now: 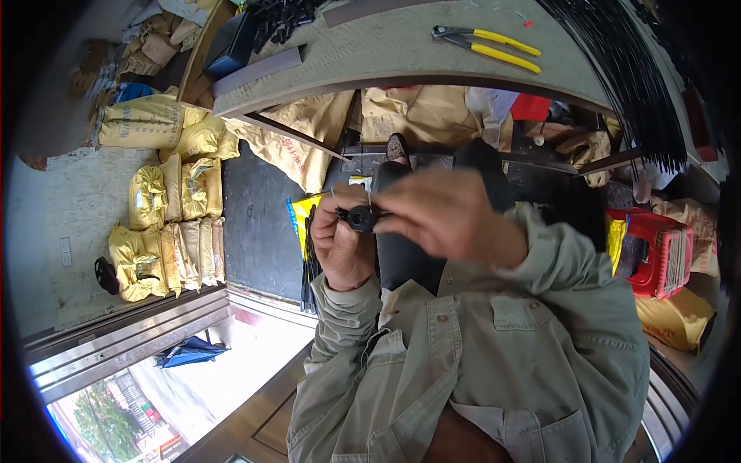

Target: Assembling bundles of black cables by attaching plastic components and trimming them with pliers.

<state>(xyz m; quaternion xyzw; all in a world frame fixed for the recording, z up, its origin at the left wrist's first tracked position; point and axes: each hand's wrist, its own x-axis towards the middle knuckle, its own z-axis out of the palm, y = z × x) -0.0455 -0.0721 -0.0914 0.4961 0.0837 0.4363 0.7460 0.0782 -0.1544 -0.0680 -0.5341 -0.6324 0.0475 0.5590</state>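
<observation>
A small black ring-shaped part [360, 219] with a hole through its middle is pinched between the thumb and fingers of my left hand [340, 247]. Its face is turned upward in front of my lap. My right hand [444, 212] comes in from the right, smeared by motion, with its bent fingers and thumb drawn together at the part's right side. What those fingertips grip is hidden. A thin pale strip or wire shows just above the ring, between the two hands. Long thin black strips [308, 270] hang down beside my left wrist.
Ahead is a workbench [370, 54] carrying yellow-handled pincers [494, 50], a pile of black parts [285, 19] and a bundle of long black strips [637, 92]. Stacked yellow sacks [174, 255] line the left wall. A red plastic stool [664, 255] stands at right.
</observation>
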